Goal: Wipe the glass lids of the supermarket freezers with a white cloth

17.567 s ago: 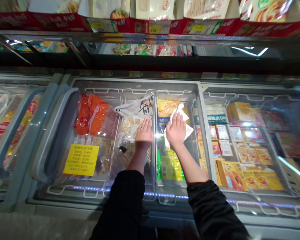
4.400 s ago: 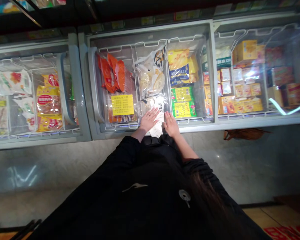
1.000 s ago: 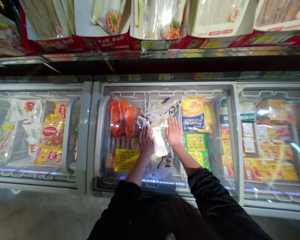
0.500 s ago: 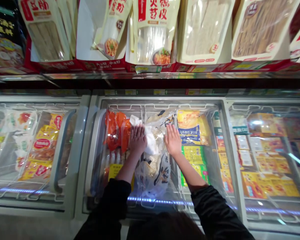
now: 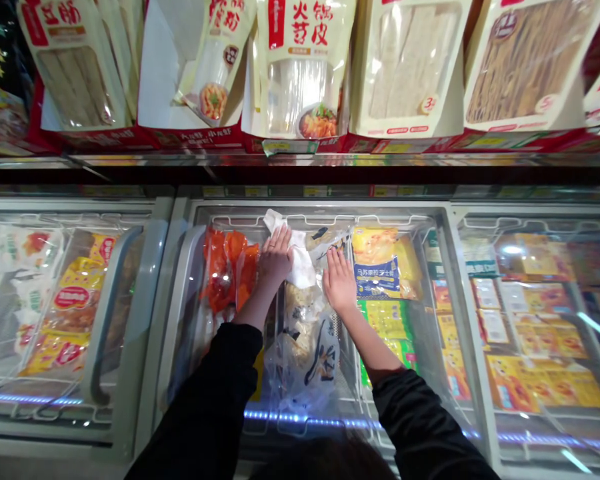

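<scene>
My left hand (image 5: 275,260) lies flat on a white cloth (image 5: 293,252), pressing it against the glass lid (image 5: 420,373) of a chest freezer, near the lid's far edge. The fingers are stretched out over the cloth. My right hand (image 5: 339,283) rests open and flat on the same glass, just right of the cloth, holding nothing. Under the glass beneath my hands are orange packets (image 5: 227,270) and a clear bag with black lettering (image 5: 310,340). Both my sleeves are black.
A yellow and blue packet (image 5: 383,263) and green packets (image 5: 387,320) lie under the glass to the right. Another freezer with a grey handle (image 5: 107,313) stands at left, and one with yellow boxes (image 5: 545,373) at right. Above runs a shelf of noodle bags (image 5: 305,67).
My left hand has slid the cloth further up the glass towards the far edge. My right hand has stayed flat beside it. The camera has tilted up a little.
</scene>
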